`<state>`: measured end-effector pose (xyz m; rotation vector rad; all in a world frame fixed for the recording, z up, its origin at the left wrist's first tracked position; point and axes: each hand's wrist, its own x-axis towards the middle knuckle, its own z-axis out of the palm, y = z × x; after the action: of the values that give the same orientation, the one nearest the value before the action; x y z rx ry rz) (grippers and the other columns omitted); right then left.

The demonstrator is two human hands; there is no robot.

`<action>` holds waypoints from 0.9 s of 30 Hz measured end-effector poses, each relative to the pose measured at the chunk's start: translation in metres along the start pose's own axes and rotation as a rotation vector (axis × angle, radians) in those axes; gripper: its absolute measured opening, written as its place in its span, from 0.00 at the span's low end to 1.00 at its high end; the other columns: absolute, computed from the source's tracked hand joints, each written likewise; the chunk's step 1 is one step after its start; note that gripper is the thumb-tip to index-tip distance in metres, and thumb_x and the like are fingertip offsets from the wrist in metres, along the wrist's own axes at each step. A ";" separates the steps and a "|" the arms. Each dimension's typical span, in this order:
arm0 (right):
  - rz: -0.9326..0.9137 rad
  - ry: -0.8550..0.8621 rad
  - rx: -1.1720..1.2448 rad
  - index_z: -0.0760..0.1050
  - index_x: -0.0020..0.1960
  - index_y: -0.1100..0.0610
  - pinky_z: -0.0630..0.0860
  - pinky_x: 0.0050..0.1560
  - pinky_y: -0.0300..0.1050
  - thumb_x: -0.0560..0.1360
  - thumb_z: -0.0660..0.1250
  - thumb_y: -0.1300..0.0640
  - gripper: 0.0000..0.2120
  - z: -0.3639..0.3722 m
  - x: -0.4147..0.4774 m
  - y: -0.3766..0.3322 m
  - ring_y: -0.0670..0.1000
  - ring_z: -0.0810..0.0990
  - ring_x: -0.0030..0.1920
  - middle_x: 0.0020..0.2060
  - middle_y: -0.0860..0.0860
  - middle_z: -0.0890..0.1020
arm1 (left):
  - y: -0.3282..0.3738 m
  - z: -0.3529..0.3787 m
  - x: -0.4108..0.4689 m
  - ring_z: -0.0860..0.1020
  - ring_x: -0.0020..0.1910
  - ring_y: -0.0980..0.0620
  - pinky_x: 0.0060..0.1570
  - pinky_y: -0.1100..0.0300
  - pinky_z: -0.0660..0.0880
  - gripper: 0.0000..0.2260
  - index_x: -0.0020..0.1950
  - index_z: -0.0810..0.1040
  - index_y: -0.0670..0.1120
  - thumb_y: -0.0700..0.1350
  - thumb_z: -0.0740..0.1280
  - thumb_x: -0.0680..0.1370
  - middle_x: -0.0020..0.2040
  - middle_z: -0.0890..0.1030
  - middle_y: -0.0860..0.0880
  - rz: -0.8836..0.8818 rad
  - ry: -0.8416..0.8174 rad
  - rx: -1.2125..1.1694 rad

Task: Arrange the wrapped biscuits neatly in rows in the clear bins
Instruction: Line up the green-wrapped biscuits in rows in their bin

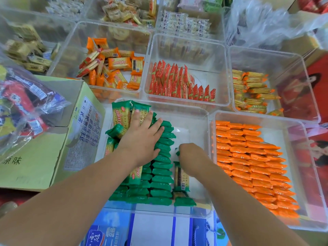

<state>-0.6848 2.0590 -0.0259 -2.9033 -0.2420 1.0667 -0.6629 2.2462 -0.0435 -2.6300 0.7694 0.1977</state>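
**A:** Item one, the near bin [177,106]?

**B:** Clear plastic, at 6 o'clock in the view. It holds green biscuits [162,178], stacked on edge in rows along its 9 o'clock half. A few lie face-up at its 11 o'clock corner. The 3 o'clock half shows bare floor.

**A:** Left hand [142,135]?

**B:** Palm down on the green rows, fingers [137,118] straight and spread, pressing, gripping nothing.

**A:** Right hand [192,154]?

**B:** Just at 3 o'clock of the rows, knuckles up, fingers curled under and closed round a green packet [177,153]. Only its wrapper end shows.

**A:** Strays in that bin?

**B:** One loose packet [181,178] lying flat, at 6 o'clock of the right hand.

**A:** Neighbouring bins?

**B:** At 3 o'clock, orange packets [248,162] in tidy overlapping rows. At 12 o'clock, red packets [177,80] standing in rows. At 11 o'clock, orange-and-yellow packets [113,68] in a jumble. At 2 o'clock, yellow packets [252,89] piled loosely.

**A:** Remaining stock?

**B:** A green cardboard box [35,157] at 9 o'clock, with a plastic bag [23,107] of snacks on top.
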 end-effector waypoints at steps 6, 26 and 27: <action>0.029 0.339 0.251 0.76 0.56 0.57 0.81 0.44 0.52 0.82 0.61 0.59 0.07 -0.045 -0.019 0.015 0.54 0.80 0.42 0.46 0.55 0.82 | -0.001 0.004 -0.002 0.45 0.80 0.34 0.67 0.24 0.33 0.36 0.83 0.49 0.48 0.67 0.44 0.80 0.84 0.49 0.45 0.033 0.014 0.025; -0.016 0.420 0.616 0.83 0.61 0.47 0.79 0.49 0.43 0.75 0.73 0.49 0.14 -0.045 0.072 -0.025 0.48 0.82 0.50 0.55 0.46 0.85 | -0.005 -0.016 -0.023 0.61 0.79 0.41 0.75 0.30 0.42 0.29 0.68 0.78 0.44 0.66 0.62 0.78 0.74 0.73 0.43 0.043 0.175 -0.111; -0.007 0.424 0.663 0.83 0.60 0.48 0.78 0.50 0.43 0.75 0.73 0.49 0.14 -0.041 0.074 -0.025 0.48 0.82 0.50 0.55 0.46 0.85 | -0.005 -0.020 -0.028 0.64 0.77 0.41 0.75 0.31 0.47 0.27 0.63 0.81 0.45 0.65 0.66 0.76 0.71 0.76 0.43 0.020 0.229 -0.147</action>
<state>-0.6058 2.0965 -0.0398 -2.4198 0.1040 0.3897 -0.6834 2.2562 -0.0170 -2.8185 0.8857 -0.0445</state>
